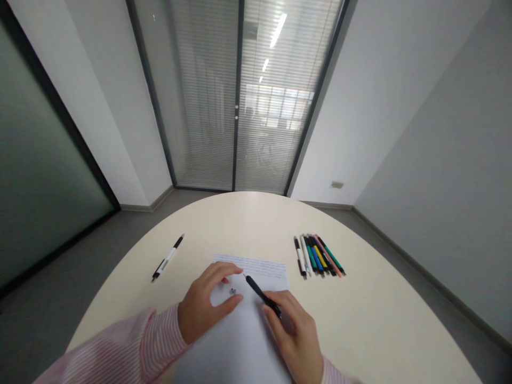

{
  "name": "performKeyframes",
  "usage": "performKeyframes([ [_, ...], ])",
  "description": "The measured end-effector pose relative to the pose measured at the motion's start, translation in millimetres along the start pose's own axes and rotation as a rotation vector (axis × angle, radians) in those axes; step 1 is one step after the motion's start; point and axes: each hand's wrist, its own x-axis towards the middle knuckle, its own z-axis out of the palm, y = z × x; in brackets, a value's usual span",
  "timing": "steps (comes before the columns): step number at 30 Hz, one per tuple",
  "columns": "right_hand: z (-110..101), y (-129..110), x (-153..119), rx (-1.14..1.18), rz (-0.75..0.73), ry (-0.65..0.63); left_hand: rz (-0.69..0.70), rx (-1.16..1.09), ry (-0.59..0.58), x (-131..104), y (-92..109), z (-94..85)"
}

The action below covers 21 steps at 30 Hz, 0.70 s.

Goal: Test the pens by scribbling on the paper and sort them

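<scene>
My right hand (294,336) grips a black pen (260,293) between thumb and fingers, its thin, bright tip angled up and left. Just beside that tip is the index finger of my left hand (208,301). The thumb and fingers of the left hand are spread apart in a wide curve; whether the index finger touches the tip I cannot tell. A small dark and clear piece (232,291), too small to name, shows between them over the paper. Under both hands lies a white sheet of paper (236,346) with lines of handwriting along its far edge.
A white-and-black pen (168,258) lies alone at the left of the round cream table (248,218). On the right, several pens (318,256) in different colours lie side by side. Beyond the table's curved far edge stands a glass partition (208,133) with blinds.
</scene>
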Motion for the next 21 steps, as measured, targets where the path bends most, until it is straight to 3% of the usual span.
performKeyframes([
  [3,0.2,-0.3,0.0,0.002,0.004,0.016,0.100,0.256,-0.027,-4.8,-12.7,6.7],
  [6,0.5,-0.5,0.1,0.004,0.014,0.013,0.080,0.332,-0.058,-10.8,-23.7,13.3],
  [9,0.9,-0.6,0.6,0.009,0.016,0.012,0.059,0.310,-0.079,-12.8,-25.1,15.7],
  [14,1.2,0.4,0.8,0.018,0.028,0.011,0.043,0.096,-0.020,-3.5,-9.0,5.8],
  [21,0.4,1.9,0.0,0.012,0.035,-0.049,-0.592,-0.636,0.143,10.4,-3.5,-5.7],
])
